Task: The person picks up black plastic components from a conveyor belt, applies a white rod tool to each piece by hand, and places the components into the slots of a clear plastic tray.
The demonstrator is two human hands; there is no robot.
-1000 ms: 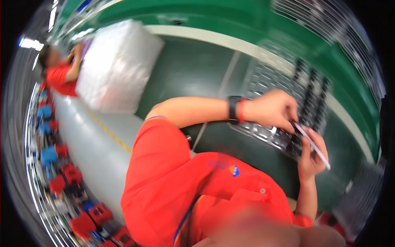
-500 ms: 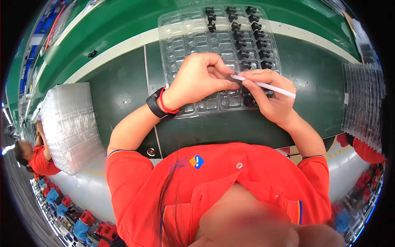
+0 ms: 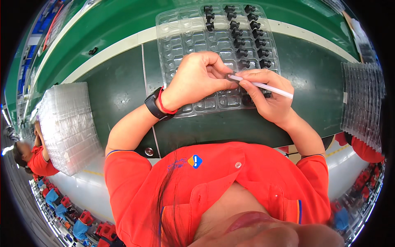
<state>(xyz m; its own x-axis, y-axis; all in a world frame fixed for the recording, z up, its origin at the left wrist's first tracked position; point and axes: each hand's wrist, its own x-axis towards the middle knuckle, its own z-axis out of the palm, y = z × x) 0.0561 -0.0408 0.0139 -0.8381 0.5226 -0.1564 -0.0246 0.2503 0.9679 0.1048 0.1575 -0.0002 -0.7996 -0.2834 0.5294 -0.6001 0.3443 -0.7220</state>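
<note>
Between the thumb and forefinger of my left hand [image 3: 201,76] is a small black part [image 3: 231,76], mostly covered by the fingers. My right hand [image 3: 269,92] pinches a thin white stick [image 3: 271,89], slanted with its tip against the black part. Both hands are above a clear plastic tray [image 3: 175,43] with moulded pockets. Small black parts [image 3: 240,42] fill much of its right-hand columns, and a few sit in the middle one. Pockets on the left hold nothing visible. My hands and forearms hide the tray's near middle.
A tall stack of clear trays [image 3: 70,127] stands at the left and another stack [image 3: 362,103] at the far right. One loose black piece [image 3: 93,51] lies beyond the pale strip on the green surface. A person in red [image 3: 39,160] is behind the left stack.
The whole view has shifted slightly. Both hands keep their hold, and the white stick's tip stays at the black part with little visible movement.
</note>
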